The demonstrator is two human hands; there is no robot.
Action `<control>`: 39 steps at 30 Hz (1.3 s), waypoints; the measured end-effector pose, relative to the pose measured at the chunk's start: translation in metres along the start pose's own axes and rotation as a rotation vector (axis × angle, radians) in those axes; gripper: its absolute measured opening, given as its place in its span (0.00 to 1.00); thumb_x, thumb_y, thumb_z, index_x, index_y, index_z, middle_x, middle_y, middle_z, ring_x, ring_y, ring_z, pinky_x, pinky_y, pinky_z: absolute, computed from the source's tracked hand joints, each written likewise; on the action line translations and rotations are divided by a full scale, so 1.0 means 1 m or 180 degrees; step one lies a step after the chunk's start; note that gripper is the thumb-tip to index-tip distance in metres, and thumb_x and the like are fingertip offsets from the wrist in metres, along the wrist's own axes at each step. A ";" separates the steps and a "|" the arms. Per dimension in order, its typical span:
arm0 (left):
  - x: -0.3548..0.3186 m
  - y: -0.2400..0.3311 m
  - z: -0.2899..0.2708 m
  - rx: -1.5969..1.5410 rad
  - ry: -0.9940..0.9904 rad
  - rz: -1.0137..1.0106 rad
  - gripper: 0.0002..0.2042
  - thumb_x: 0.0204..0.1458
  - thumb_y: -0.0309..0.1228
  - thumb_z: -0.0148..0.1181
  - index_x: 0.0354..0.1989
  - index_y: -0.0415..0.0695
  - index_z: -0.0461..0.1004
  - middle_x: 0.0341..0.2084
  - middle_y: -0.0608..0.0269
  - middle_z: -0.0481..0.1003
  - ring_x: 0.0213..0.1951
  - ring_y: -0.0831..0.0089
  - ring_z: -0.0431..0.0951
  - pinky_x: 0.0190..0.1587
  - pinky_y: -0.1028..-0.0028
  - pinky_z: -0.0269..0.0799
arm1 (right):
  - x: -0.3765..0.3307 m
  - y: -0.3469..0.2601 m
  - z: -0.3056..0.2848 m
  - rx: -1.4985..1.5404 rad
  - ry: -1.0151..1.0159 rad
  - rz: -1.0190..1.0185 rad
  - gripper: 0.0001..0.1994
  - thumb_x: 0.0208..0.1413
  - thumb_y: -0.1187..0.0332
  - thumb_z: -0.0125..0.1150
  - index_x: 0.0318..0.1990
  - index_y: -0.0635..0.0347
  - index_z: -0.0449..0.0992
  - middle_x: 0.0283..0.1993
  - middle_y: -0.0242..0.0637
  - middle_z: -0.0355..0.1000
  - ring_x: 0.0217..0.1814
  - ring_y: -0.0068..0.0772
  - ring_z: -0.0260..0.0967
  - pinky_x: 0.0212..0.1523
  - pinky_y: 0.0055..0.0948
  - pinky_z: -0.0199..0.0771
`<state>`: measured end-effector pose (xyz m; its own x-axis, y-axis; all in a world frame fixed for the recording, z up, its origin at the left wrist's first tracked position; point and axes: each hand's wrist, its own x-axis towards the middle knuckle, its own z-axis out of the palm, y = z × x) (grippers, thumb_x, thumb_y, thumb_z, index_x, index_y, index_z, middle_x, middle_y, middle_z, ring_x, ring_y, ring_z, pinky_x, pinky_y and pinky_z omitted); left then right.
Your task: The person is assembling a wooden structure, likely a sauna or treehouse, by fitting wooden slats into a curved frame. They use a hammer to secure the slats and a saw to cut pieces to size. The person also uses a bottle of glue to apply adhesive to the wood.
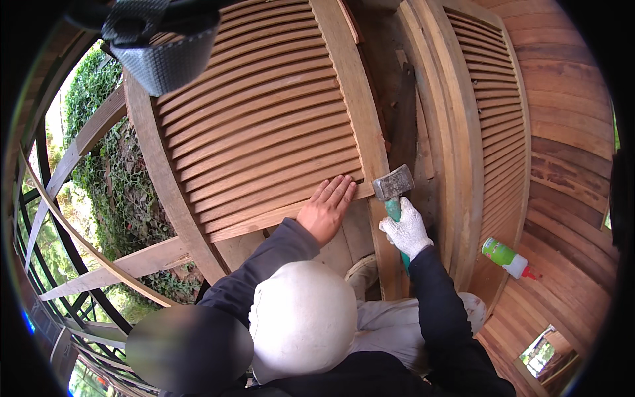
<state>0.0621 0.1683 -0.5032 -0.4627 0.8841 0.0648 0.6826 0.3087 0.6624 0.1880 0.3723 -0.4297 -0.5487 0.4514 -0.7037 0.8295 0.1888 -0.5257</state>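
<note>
My bare left hand (326, 209) lies flat with fingers stretched out on the lowest wooden slat (258, 222) of a louvered shutter panel (264, 119). In a white knit glove, my right hand (408, 231) is closed round the green handle of a hammer (394, 184). The hammer's blocky, worn metal head lies over the panel's right-hand stile (374, 142), close to the end of that slat. Whether the head touches the wood I cannot tell. The stile on the left (162, 172) holds the other ends of the slats.
A second louvered panel (499, 112) stands on the right. On the plank surface (562, 185) lies a green-and-white bottle (508, 257) with a red tip. Dark wood scraps (402, 126) lie between the panels. A grey strap (165, 63) hangs upper left. A white rounded shape (304, 321) blocks the lower middle.
</note>
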 end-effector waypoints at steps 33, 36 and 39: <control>0.001 0.003 0.004 -0.0027 0.0031 -0.0079 0.34 0.48 0.19 0.53 0.70 0.38 0.62 0.70 0.48 0.63 0.71 0.54 0.63 0.73 0.55 0.58 | 0.014 0.020 -0.012 -0.0435 0.0101 -0.0532 0.18 0.46 0.70 0.66 0.44 0.63 0.70 0.28 0.42 0.74 0.22 0.32 0.74 0.26 0.35 0.75; 0.001 0.001 0.005 -0.0029 0.0061 -0.0106 0.33 0.48 0.19 0.53 0.69 0.38 0.63 0.69 0.49 0.64 0.71 0.54 0.63 0.72 0.55 0.59 | 0.006 0.012 -0.019 0.0792 0.0313 0.0327 0.15 0.45 0.70 0.66 0.40 0.62 0.70 0.28 0.38 0.73 0.21 0.30 0.72 0.24 0.35 0.74; 0.005 0.004 0.003 -0.0052 0.0130 -0.0088 0.31 0.49 0.20 0.55 0.66 0.38 0.66 0.67 0.50 0.67 0.69 0.54 0.66 0.70 0.56 0.61 | 0.019 0.060 -0.052 -0.0763 0.1027 0.0132 0.14 0.44 0.67 0.67 0.36 0.63 0.71 0.30 0.50 0.76 0.33 0.52 0.78 0.38 0.43 0.77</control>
<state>0.0638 0.1753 -0.5025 -0.5043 0.8601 0.0765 0.6600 0.3268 0.6765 0.2333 0.4378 -0.4498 -0.4850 0.7063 -0.5157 0.8720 0.3455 -0.3467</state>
